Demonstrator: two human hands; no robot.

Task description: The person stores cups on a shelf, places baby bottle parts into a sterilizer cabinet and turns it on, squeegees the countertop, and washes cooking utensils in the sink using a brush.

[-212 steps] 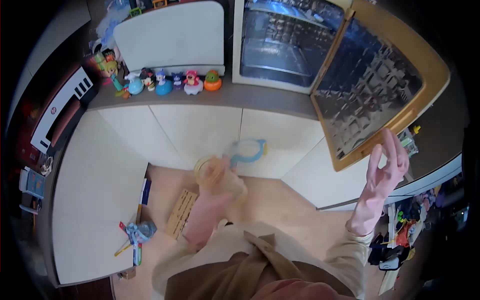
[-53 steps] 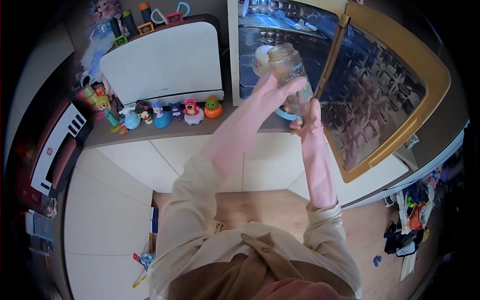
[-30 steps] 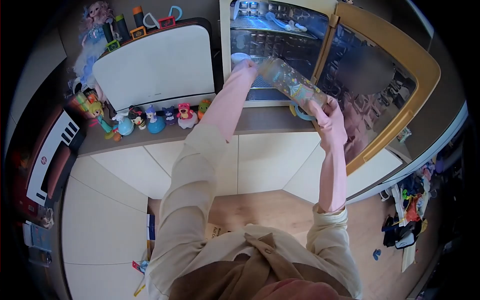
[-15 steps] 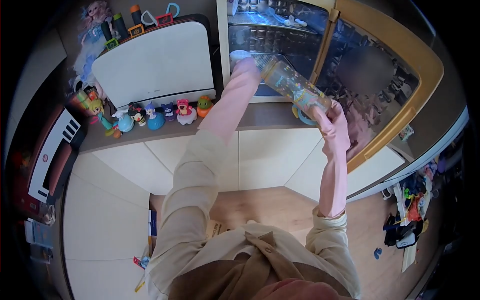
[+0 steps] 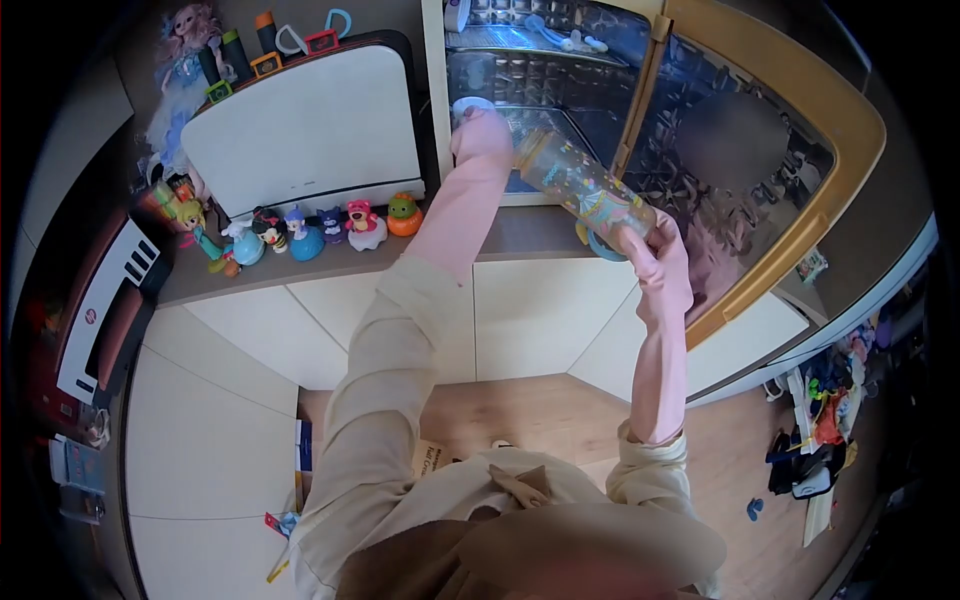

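My left hand [image 5: 482, 135], in a pink rubber glove, reaches into the lower compartment of a small cabinet with a shiny metal interior. Its fingers are curled against a white round object [image 5: 473, 103], whose kind I cannot make out. A clear bottle [image 5: 585, 190] with a colourful print is in my right hand [image 5: 655, 255], also gloved in pink. That hand grips its lower end, and the bottle slants with its mouth toward the cabinet opening. Below the bottle shows a blue and yellow curved piece [image 5: 603, 247], partly hidden.
The cabinet's orange-framed door [image 5: 765, 295] stands open on the right. Blue and white small items [image 5: 570, 38] lie on its upper shelf. Left of it are a white panel-fronted appliance [image 5: 305, 125] and a row of toy figures [image 5: 305, 235]. Clutter [image 5: 825, 420] covers the floor at right.
The view has shifted slightly. My right hand and the bottle have moved a little down and left. My left hand stays by the white round object.
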